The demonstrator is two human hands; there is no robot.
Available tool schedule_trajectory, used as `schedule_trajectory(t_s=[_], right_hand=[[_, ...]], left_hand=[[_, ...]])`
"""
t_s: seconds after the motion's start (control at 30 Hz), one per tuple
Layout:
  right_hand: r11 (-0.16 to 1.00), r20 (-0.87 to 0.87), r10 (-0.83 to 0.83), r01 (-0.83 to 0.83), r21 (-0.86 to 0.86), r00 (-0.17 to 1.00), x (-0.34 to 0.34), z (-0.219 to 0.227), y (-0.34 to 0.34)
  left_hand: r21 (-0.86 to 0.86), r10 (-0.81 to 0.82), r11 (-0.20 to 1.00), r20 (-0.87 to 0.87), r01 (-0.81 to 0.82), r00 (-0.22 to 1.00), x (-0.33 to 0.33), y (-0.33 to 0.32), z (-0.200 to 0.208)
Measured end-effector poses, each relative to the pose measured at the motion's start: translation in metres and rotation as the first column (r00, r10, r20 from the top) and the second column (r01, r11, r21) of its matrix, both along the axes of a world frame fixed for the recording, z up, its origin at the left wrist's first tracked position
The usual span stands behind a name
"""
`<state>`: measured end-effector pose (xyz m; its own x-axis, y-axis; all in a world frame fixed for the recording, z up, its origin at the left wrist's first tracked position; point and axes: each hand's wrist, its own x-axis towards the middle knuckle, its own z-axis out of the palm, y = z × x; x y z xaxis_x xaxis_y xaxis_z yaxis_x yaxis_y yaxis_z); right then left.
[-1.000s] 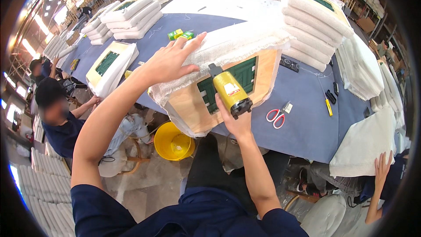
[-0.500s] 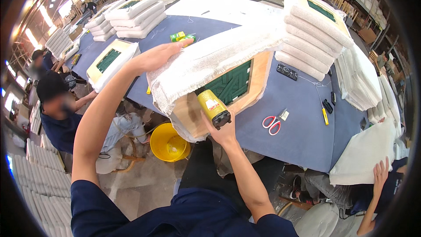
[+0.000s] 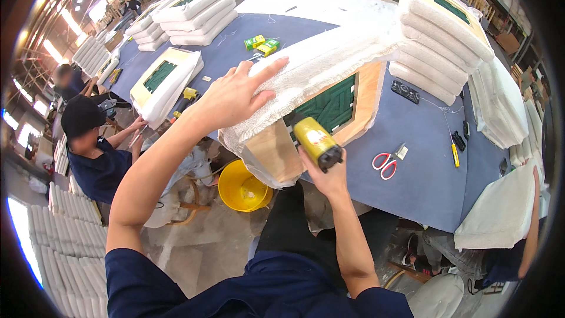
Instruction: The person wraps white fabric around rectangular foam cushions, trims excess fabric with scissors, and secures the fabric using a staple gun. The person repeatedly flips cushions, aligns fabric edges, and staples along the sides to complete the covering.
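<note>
The seat cushion (image 3: 318, 76) was apparently steadied by the left hand (image 3: 238, 97), fingers spread; near its underside, a staple gun (image 3: 316, 140) was gripped by the right hand (image 3: 326, 179).

Scissors (image 3: 392, 159) right of the cushion (image 3: 321, 62)

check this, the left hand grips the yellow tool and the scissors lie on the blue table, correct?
Wrong side: the head view shows the right hand gripping the yellow tool. The scissors do lie on the blue table.
</note>
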<state>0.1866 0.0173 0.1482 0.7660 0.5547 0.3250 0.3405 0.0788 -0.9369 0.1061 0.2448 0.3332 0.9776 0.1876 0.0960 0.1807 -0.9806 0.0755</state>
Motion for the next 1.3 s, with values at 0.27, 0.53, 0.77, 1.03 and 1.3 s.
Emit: schedule_trajectory(t_s=[0.27,0.53,0.77,1.03,1.3], right_hand=[[0.998,0.116,-0.025,0.019,0.055,0.993,0.003,0.043,0.011],[0.989,0.192,0.042,-0.068,0.134,0.981,-0.001,0.050,0.011],[0.999,0.121,0.045,-0.044,-0.016,0.992,-0.005,0.049,0.007],[0.991,0.056,-0.046,0.052,-0.123,0.997,0.004,-0.027,0.025],[0.983,0.144,-0.054,0.078,-0.169,0.988,-0.005,0.002,0.014]], left_hand=[[0.012,-0.024,1.000,0.006,0.024,1.000,0.000,-0.012,0.001],[-0.005,-0.023,1.000,0.009,0.023,1.000,-0.003,-0.006,0.001],[-0.099,-0.107,0.990,-0.046,0.102,0.993,-0.002,0.004,0.009],[-0.391,-0.007,0.920,-0.083,-0.026,0.997,-0.011,0.035,0.005],[-0.007,0.024,1.000,-0.025,-0.024,0.999,-0.026,0.010,-0.004]])
